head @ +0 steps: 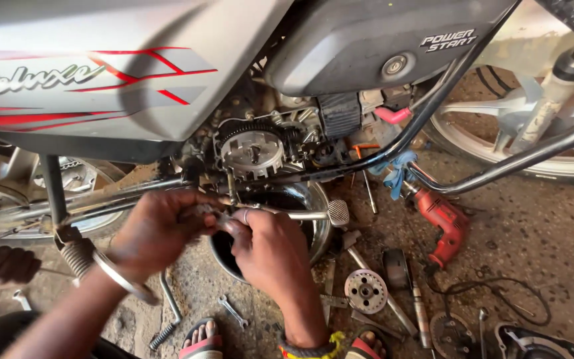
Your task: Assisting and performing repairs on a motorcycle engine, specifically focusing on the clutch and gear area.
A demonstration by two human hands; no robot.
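My left hand [154, 229] and my right hand [270, 249] meet just below the open engine of a silver motorcycle [101, 73]. Both pinch a small metal part [215, 214] between their fingertips; what the part is I cannot tell. The exposed round clutch assembly [252, 151] with its toothed ring sits directly above the hands. A metal bracelet circles my left wrist, a braided band my right. Under the hands stands a shiny steel bowl [315, 223] holding dark liquid. A chrome foot lever [330, 213] sticks out to the right of my right hand.
A red power drill [441, 223] lies on the oily floor to the right, beside a round clutch plate [365, 290], screwdrivers and a small wrench [234, 311]. A dark engine cover [533, 344] lies at bottom right. My sandalled feet [200, 339] show at the bottom edge. The front wheel [519, 133] stands at right.
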